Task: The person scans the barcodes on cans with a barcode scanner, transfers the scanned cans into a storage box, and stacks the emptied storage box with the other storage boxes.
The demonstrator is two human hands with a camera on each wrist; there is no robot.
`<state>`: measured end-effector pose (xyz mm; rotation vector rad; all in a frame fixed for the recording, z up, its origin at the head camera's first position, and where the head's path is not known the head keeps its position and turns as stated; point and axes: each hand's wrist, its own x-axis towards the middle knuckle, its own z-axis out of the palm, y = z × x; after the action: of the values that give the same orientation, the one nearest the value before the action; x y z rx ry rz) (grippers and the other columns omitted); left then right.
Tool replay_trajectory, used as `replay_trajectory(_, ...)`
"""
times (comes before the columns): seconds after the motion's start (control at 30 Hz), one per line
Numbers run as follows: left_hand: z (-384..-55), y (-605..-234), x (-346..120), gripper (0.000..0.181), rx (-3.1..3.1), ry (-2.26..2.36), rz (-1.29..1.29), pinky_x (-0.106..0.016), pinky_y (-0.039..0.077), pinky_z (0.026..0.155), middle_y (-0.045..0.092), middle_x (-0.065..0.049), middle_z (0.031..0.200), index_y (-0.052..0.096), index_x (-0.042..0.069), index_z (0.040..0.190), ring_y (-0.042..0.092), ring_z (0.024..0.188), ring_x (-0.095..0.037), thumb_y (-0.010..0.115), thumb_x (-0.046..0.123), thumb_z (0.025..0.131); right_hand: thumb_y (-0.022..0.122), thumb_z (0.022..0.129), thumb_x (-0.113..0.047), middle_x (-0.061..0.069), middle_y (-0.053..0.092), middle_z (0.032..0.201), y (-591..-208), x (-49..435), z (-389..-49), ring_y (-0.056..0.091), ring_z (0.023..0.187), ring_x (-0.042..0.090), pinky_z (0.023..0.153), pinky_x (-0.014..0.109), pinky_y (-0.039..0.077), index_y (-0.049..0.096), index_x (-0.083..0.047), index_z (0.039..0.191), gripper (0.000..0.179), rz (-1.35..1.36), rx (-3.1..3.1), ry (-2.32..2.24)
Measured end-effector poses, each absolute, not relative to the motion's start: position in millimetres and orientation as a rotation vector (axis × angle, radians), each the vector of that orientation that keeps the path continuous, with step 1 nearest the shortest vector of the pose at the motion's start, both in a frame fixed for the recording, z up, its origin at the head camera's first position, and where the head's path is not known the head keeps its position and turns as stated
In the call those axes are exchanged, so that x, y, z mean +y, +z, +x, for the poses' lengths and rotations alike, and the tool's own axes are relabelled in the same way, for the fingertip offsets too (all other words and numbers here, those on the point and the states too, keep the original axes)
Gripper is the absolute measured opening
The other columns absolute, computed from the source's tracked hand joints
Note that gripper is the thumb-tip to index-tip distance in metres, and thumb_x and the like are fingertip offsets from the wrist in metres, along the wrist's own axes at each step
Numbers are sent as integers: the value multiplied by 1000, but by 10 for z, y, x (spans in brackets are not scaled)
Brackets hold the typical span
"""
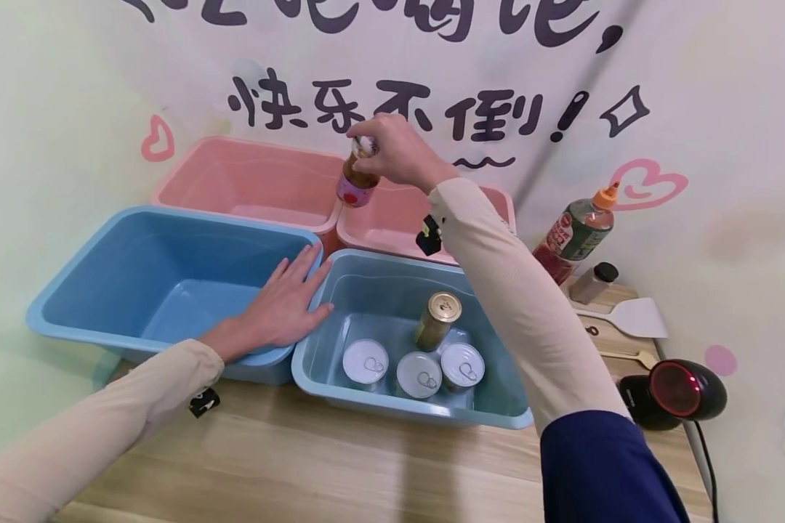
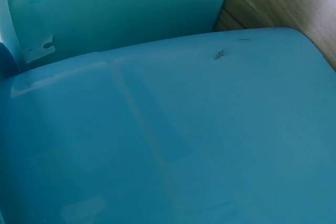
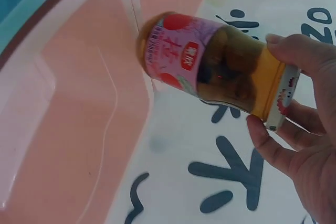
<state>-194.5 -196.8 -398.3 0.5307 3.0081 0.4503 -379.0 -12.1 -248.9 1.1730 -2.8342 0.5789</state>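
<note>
My right hand grips a glass jar by its lid, above the meeting rims of two pink bins. In the right wrist view the jar shows a pink label and dark pieces in amber liquid; the fingers and thumb curl round its white lid. My left hand rests with spread, straight fingers on the near right rim of the left blue bin, touching the neighbouring rim. The right blue bin holds a gold can and several silver-topped cans. The left hand is hidden in its wrist view.
Behind stand the left pink bin and right pink bin. At the right are a sauce bottle, a black-capped shaker, a white spatula and a black scanner with a cable. A printed wall closes off the back.
</note>
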Motion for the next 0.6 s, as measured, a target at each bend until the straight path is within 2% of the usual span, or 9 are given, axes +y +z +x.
replay_trajectory(0.33, -1953, -3986, -1955, 80, 3000, 453, 509, -62, 9, 123, 4, -16, 169, 23, 6, 159, 3, 156, -37, 59, 39, 96, 70, 94, -23, 8, 62, 135, -2676, -386, -3843, 54, 119, 20, 94, 25, 52, 62, -15, 137, 45, 1140, -2836, 568)
replay_trajectory(0.6, -1954, -3970, -1951, 80, 2990, 437, 501, -62, 9, 123, 4, -16, 169, 23, 6, 159, 3, 156, -37, 59, 39, 96, 71, 93, -25, 8, 63, 133, -2764, -575, -3840, 54, 119, 20, 95, 26, 53, 62, -16, 137, 46, 1174, -2820, 607)
